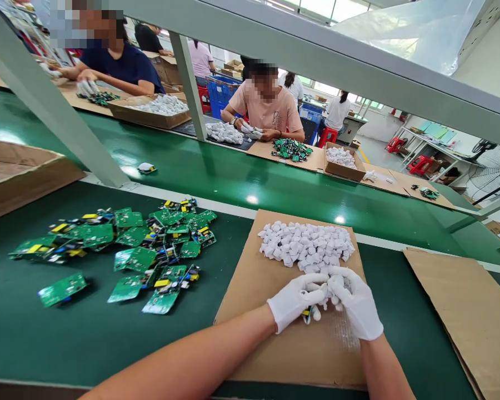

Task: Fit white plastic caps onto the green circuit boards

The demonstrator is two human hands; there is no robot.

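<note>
My left hand (298, 300), in a white glove, is closed around a small circuit board (306, 314); a yellow and dark part of it shows below the fingers. My right hand (352, 300), gloved too, meets it with fingers closed at the same spot, and what lies between those fingertips is mostly hidden. Both hands are over a cardboard sheet (266, 344). Just beyond them on the sheet lies a heap of small white crumpled-looking pieces (304, 241). To the left, green circuit boards (135, 258) with yellow and black components are spread in a loose pile.
A cardboard tray (29, 172) stands at the left and a cardboard sheet (462, 316) lies at the right. Grey frame bars (58, 94) cross above the green belt (216, 172), which carries one small white-topped board (146, 168). Across it, people work at piles of boards (291, 150).
</note>
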